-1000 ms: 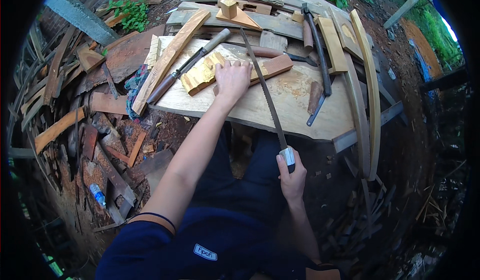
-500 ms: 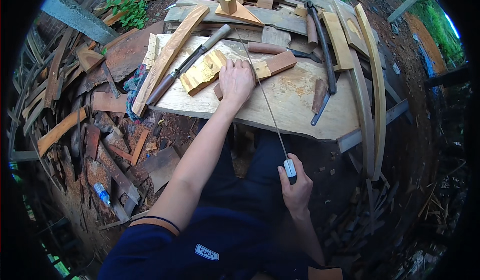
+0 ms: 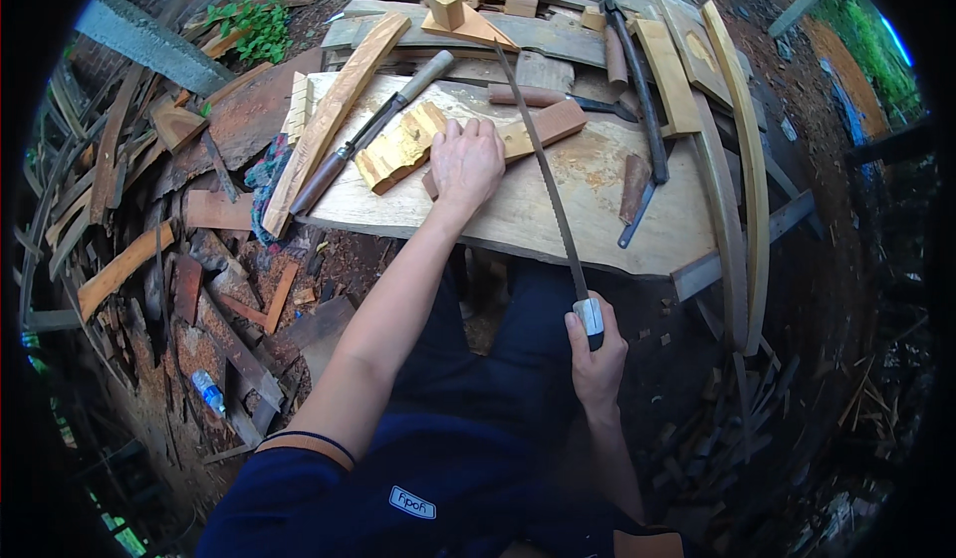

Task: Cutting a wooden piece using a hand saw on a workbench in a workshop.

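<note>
Handsaw (image 3: 548, 177) gripped by right hand (image 3: 599, 357), left hand (image 3: 469, 163) clamped on wooden block (image 3: 561, 120), tools (image 3: 398, 98), planks (image 3: 339, 125) around

Left hand (image 3: 466, 165) palm-down — right hand (image 3: 597, 357) (lower) clenched.

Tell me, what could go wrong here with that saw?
The saw in the right hand could skip sideways and cut the bare left hand, which lies close to the blade. The wooden bar under the left hand might twist or slide, since no clamp shows on it.
</note>
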Demonstrator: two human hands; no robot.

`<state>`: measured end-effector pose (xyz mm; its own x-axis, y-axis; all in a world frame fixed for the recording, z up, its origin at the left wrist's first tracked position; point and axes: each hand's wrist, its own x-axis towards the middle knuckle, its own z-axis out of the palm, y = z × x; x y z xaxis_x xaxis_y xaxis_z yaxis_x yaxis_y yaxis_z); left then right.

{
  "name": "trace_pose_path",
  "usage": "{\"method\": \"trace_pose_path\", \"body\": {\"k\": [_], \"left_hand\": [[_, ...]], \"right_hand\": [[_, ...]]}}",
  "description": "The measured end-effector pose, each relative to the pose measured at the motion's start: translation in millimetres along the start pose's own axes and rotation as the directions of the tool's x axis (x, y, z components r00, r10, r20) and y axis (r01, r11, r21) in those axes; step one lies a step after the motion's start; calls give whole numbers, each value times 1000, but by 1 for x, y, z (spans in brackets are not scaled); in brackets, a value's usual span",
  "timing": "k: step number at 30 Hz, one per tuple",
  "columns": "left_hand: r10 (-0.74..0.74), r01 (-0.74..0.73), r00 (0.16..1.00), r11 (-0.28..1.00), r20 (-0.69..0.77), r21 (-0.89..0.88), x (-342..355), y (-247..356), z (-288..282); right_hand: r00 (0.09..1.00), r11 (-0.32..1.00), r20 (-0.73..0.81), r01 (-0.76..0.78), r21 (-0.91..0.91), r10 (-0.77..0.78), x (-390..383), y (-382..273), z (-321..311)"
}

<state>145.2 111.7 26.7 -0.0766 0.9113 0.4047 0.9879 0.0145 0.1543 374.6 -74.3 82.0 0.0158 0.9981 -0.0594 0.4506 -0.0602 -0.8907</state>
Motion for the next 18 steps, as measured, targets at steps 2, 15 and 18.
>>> {"method": "trace_pose_path", "body": {"k": [2,15,18], "left_hand": [[-30,29,998,999,49,22,1,-2,-3],[21,-24,999,996,34,89,7,8,-2],[26,-30,999,991,30,133,8,12,3]], "right_hand": [[1000,1000,-2,7,-19,-7,1,6,-2],[999,1000,37,-7,-16,8,-1,9,8],[999,1000,30,12,-17,-12,4,7,8]]}}
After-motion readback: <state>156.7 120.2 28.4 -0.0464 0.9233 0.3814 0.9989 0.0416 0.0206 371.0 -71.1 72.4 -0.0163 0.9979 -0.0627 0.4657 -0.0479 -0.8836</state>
